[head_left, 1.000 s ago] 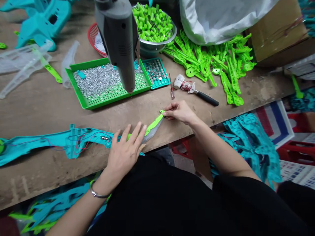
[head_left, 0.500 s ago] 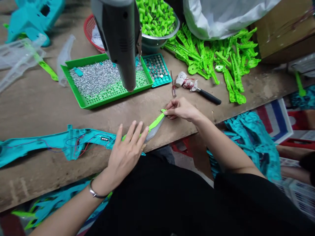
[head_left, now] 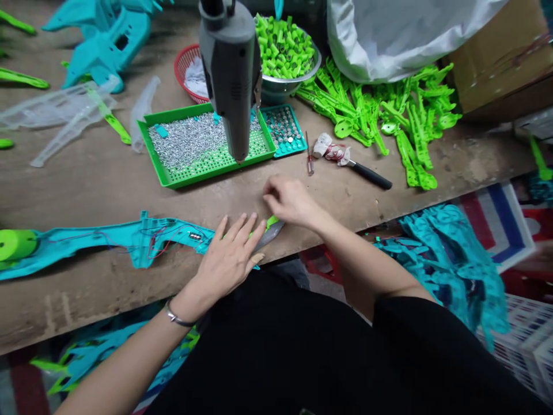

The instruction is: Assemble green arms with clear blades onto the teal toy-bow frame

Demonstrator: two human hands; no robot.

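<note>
A long turquoise plastic shell (head_left: 95, 236) with thin red and blue wires and small metal pieces in it lies along the table's front edge. My left hand (head_left: 231, 253) rests flat over its right end, fingers spread, pressing on a bright green plastic strip (head_left: 272, 221) with a clear grey plastic piece (head_left: 268, 235) along it. Just above the strip's right end is my right hand (head_left: 294, 202), its fingers curled closed. The fingertips are turned away, so whether they hold anything is hidden. A green round part (head_left: 17, 244) sits at the shell's left end.
A grey electric screwdriver (head_left: 235, 86) hangs above a green tray (head_left: 173, 181) of screws. Beyond are a turquoise tray (head_left: 298, 144), a metal bowl (head_left: 280, 86) of green caps, and piled green parts (head_left: 410, 127). A small screwdriver (head_left: 310, 161) and a black-handled tool (head_left: 369, 174) lie at right.
My right hand has moved left and down along the green strip, its fingers going from a pinch at the strip's tip to a curled fist. My left hand stays flat. The view has shifted.
</note>
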